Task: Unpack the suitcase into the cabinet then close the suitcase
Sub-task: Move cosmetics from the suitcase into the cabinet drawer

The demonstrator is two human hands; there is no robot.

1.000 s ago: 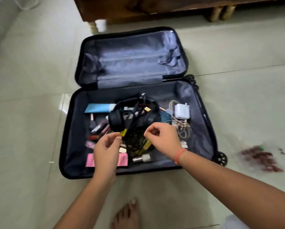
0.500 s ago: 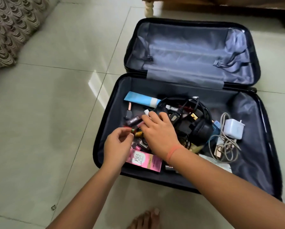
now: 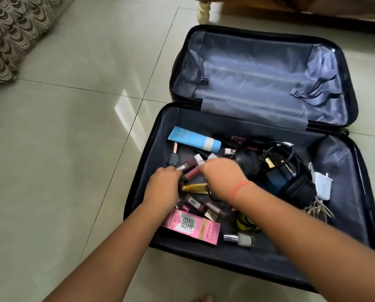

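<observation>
The black suitcase [image 3: 148, 177] lies open on the tiled floor, its grey-lined lid [image 3: 258, 70] flat and bare. The near half holds a blue tube [image 3: 193, 139], a pink BB cream box [image 3: 191, 226], a gold tube [image 3: 195, 188], several lipstick tubes [image 3: 191, 173], a nail polish bottle [image 3: 240, 239], black headphones [image 3: 247, 164], a white charger [image 3: 322, 186] and a coiled cable [image 3: 317, 210]. My left hand [image 3: 162, 186] curls its fingers onto a dark lipstick tube. My right hand [image 3: 223, 177], blurred, reaches over the same pile; its fingers are hidden.
A cream furniture leg [image 3: 203, 12] and dark wooden furniture [image 3: 312, 5] stand just behind the lid. Patterned fabric [image 3: 14, 29] fills the far left corner. Glossy floor tiles [image 3: 73, 149] stretch to the left of the case.
Both hands left the headphones and moved left to the lipstick pile. The view shifted, so the suitcase now sits further right and nearer.
</observation>
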